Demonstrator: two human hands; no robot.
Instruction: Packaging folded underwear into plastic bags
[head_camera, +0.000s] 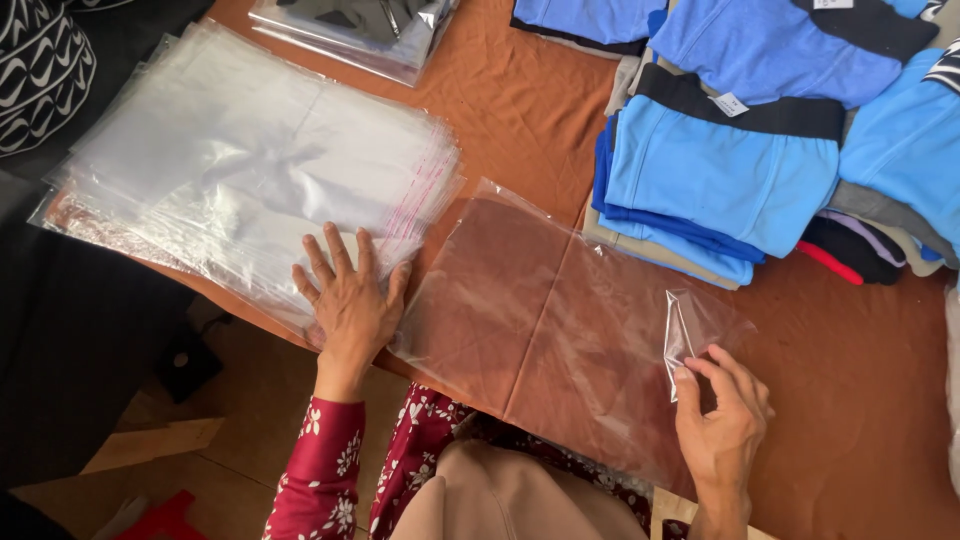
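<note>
Head view looking straight down at a table with a rust-orange cloth over it. Nearest in, the person's right hand is pinching the folded-over flap at the right end of a single clear plastic bag, thumb and fingertips closed on that bit of film. That bag lies flat on the cloth, right in front of the person, between the two hands, so you can see the orange straight through it. The left hand is spread wide and flat, palm down, fingers fanned out, pressing on the near right corner of a thick stack of clear bags, not gripping anything. The stack sits on the left, its edge just overlapping the single bag. A bit farther back on the right there's a pile of folded blue underwear with dark waistbands, more blue pieces beside it. At the far edge sits a packed bag with dark clothing.
</note>
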